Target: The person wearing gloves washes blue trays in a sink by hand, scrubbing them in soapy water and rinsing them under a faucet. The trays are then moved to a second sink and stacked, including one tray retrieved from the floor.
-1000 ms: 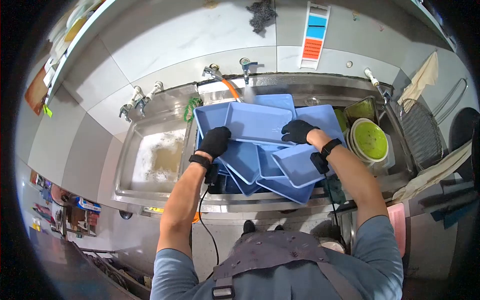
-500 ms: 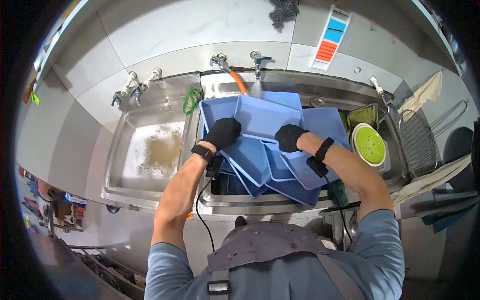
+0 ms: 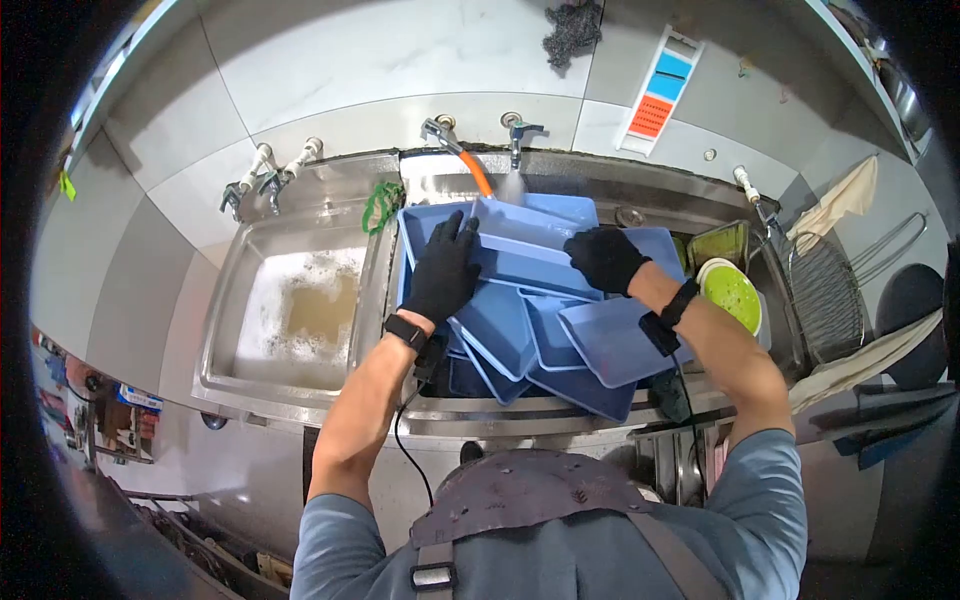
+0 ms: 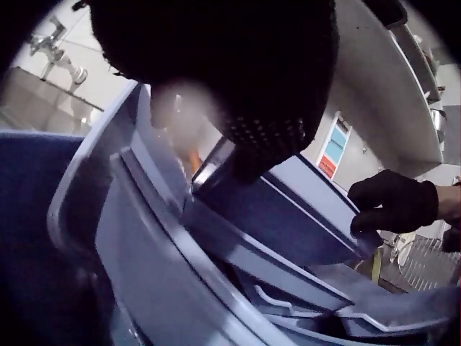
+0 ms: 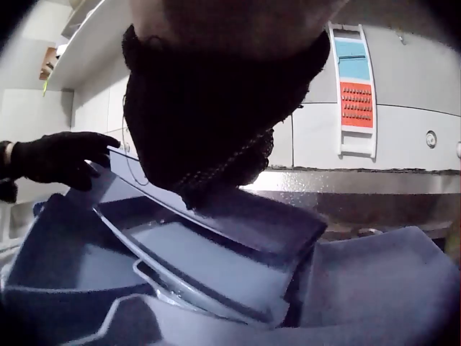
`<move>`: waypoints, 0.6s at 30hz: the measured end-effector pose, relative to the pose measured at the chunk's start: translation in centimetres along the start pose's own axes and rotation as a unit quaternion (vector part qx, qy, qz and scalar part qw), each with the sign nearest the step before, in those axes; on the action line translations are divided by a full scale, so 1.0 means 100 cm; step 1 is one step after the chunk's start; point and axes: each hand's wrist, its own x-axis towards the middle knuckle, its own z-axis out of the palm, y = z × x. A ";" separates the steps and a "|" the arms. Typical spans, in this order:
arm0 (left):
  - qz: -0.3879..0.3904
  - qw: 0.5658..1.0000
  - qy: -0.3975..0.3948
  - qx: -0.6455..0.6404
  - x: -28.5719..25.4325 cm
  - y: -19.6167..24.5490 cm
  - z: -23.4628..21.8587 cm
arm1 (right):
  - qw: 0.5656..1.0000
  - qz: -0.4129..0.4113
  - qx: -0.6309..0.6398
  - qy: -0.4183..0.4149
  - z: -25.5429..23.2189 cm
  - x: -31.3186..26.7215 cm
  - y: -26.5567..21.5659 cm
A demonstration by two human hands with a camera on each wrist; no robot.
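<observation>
A shallow blue tray (image 3: 528, 226) lies tilted at the top of a heap of blue trays (image 3: 497, 325) in the right basin. My gloved right hand (image 3: 608, 262) grips its right end, fingers bent over the rim; the right wrist view shows the black glove (image 5: 205, 122) above that edge. At the tray's left end is my gloved left hand (image 3: 446, 272), its fingers stretched out and slightly apart. In the right wrist view these fingertips (image 5: 108, 139) are right at the tray's corner. Another tray (image 3: 540, 272) shows beneath the tilted one.
Water runs from a tap (image 3: 515, 135) behind the trays, beside an orange hose (image 3: 478, 175). The left basin (image 3: 228, 335) holds foamy water. Green bowls (image 3: 730, 295) stand at the right, near a wire strainer (image 3: 825, 300). A blue and orange grater (image 3: 661, 90) hangs on the wall.
The top tray has tipped, uncovering more of the tray beneath it. My left hand's fingers have straightened from a curled hold. The right hand has moved slightly up and right along the tray's end.
</observation>
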 end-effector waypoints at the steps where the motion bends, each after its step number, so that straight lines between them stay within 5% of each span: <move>1: -0.001 1.000 -0.005 -0.013 -0.001 0.000 0.000 | 1.000 0.004 -0.011 -0.026 -0.001 -0.003 0.006; 6: -0.010 0.997 -0.065 -0.043 -0.014 0.011 0.004 | 0.985 0.025 -0.095 -0.141 0.034 -0.015 0.010; 8: -0.035 0.981 -0.181 -0.066 -0.018 0.016 0.003 | 0.991 0.047 -0.060 -0.109 0.046 -0.015 0.013; 13: -0.004 0.989 -0.147 -0.032 -0.027 0.016 0.009 | 0.987 0.052 -0.079 -0.134 0.043 -0.003 0.029; 16: -0.020 0.986 -0.155 -0.052 -0.024 0.020 0.007 | 0.993 0.067 -0.039 -0.091 0.028 0.003 0.043; 18: -0.016 0.990 -0.126 -0.069 -0.019 0.023 0.006 | 0.998 0.057 0.016 0.008 0.020 0.001 0.055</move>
